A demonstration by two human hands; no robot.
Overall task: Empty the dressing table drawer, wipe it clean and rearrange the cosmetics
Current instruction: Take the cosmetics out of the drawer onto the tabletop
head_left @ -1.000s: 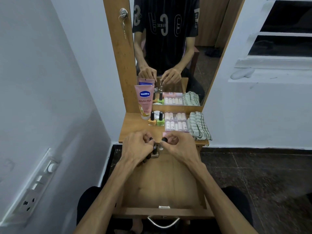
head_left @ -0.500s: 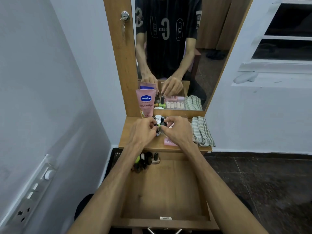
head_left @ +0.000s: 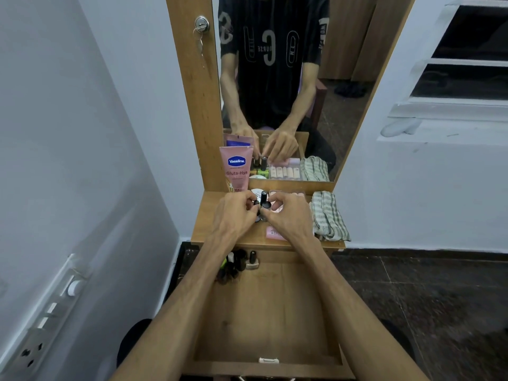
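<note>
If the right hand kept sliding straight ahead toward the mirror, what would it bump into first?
Probably the pink case of small tubes, lying just beyond the right hand on the dressing table top. Behind that comes the mirror. Depth is hard to judge from this view.

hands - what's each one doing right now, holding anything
Left hand: fingers curled, pinching small dark-capped bottles over the tabletop.
Right hand: pinching a dark-capped nail polish bottle.
</note>
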